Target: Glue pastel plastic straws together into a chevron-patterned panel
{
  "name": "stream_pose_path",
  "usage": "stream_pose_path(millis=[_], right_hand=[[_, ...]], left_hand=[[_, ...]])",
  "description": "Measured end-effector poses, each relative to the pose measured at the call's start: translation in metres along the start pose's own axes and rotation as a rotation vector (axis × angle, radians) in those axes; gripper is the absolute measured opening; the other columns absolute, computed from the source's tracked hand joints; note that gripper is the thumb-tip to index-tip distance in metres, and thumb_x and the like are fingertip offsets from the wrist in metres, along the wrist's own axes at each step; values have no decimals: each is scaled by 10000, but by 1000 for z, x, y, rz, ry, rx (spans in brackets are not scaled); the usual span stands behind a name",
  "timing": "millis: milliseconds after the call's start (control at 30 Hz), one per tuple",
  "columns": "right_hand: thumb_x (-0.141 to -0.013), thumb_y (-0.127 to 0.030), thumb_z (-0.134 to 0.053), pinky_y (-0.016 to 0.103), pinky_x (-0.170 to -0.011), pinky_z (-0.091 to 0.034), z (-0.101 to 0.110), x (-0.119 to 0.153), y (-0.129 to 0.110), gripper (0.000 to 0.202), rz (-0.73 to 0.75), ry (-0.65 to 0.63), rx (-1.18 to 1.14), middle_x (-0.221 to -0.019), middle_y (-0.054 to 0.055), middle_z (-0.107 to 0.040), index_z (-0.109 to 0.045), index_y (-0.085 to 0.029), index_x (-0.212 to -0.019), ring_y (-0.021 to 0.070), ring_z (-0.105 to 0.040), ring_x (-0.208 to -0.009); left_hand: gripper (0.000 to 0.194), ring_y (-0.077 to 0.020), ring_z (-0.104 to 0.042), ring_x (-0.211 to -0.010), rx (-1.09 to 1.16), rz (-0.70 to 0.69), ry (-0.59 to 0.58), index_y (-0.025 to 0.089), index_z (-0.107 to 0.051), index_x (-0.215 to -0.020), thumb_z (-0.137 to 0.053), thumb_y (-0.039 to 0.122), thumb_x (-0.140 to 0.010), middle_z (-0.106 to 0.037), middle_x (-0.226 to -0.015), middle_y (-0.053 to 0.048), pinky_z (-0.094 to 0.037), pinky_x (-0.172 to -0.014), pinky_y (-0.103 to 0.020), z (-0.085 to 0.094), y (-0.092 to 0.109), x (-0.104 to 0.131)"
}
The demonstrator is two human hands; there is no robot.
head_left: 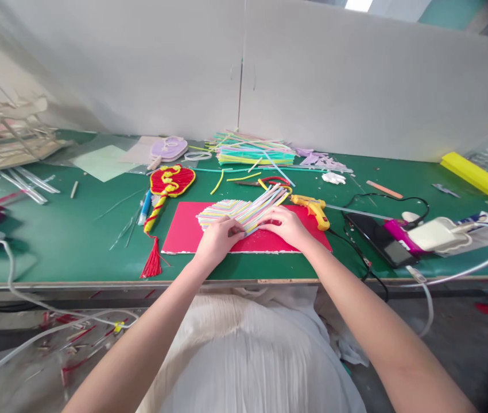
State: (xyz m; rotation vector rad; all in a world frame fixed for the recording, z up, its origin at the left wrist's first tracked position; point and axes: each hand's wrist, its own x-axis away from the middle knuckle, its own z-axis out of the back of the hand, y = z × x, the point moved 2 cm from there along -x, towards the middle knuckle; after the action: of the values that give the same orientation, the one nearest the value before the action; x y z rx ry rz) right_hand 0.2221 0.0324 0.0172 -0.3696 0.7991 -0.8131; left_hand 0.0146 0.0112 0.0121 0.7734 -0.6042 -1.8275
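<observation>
Observed remotely through the head view. The green table (80,258) spanned the frame. At its centre, toward the near edge, lay the red board (184,229), with bare red showing to the left and right of the work.

Upper centre: I noted a bundle of pastel strips (255,155), a good supply not built into anything.

The striped piece (220,213) lay on the board at mid-frame. Its left part seemed well advanced, strips side by side with a rounded outline. I judged its right part less finished: long strips fanned toward the upper right, ends uneven and running past the board's upper edge.

Left of centre lay a red-and-yellow fan (175,183), apparently complete, tassel included.

Left hand (218,232): fingers bent, thumb and fingertips close together at the piece's lower edge; I could not tell whether they pinched it. Right hand (289,226): fingers curled, tips on the long strips; grip likewise undetermined.

Right of centre, a yellow glue gun (319,215) rested unheld. Behind the piece lay scissors (248,183), also unheld, with short yellow offcuts (244,177) just beyond.
</observation>
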Motion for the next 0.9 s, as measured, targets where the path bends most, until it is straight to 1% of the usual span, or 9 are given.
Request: stream_pose_path(millis=[167, 267, 367, 500, 633, 767, 900], right_hand=[[-813, -312, -676, 374, -834, -503, 2, -1, 5, 86, 9, 7, -12, -840, 29, -674, -686, -230, -792, 196, -609, -863], [-799, -306, -692, 391, -870, -494, 2, -1, 6, 89, 22, 6, 2, -883, 37, -679, -692, -230, -846, 203, -607, -906], [-813, -284, -679, 401, -898, -484, 1, -1, 7, 98, 52, -9, 17, -919, 37, -690, -711, -247, -897, 205, -607, -937], [-835, -273, -651, 394, -866, -494, -1, -1, 9, 86, 90, -11, 11, -893, 38, -690, -733, -250, -822, 195, -612, -893], [-832, -283, -653, 396, -861, -494, -2, -1, 11, 99, 96, -4, -1, -886, 44, -691, -742, -249, -805, 198, -613, -886], [-822, -312, -665, 391, -874, -494, -2, -1, 13, 103, 58, 0, -52, -864, 40, -692, -735, -242, -796, 196, -622, -883], [-782, -367, -700, 374, -873, -503, -1, 0, 17, 144, -67, 27, -147, -883, 33, -696, -715, -233, -834, 195, -635, -894]], left_hand=[[64, -141, -575, -690, 3, -12, 6, 203, -684, -820, -639, 210, -774, -619, -786, -2, -461, -656, -257, 0, 0, 1], [55, -136, -570, -681, -3, -21, 5, 204, -683, -813, -643, 222, -779, -605, -775, 2, -456, -648, -250, 1, 2, 3], [55, -132, -568, -675, -20, -40, 15, 213, -685, -803, -651, 249, -780, -581, -765, 8, -453, -635, -243, 1, 2, 4], [60, -131, -573, -680, -32, -56, 19, 219, -687, -815, -661, 250, -770, -570, -763, 10, -451, -633, -240, -1, -1, 4], [66, -133, -580, -688, -28, -69, 23, 224, -686, -823, -652, 249, -772, -576, -782, 8, -459, -641, -245, -2, -3, 3], [68, -139, -586, -704, -42, -74, 24, 227, -685, -822, -641, 256, -779, -582, -787, 6, -461, -644, -247, -2, -2, 3], [64, -146, -592, -730, -55, -62, 21, 225, -681, -814, -642, 259, -778, -597, -806, 2, -458, -653, -252, -2, 0, 4]])
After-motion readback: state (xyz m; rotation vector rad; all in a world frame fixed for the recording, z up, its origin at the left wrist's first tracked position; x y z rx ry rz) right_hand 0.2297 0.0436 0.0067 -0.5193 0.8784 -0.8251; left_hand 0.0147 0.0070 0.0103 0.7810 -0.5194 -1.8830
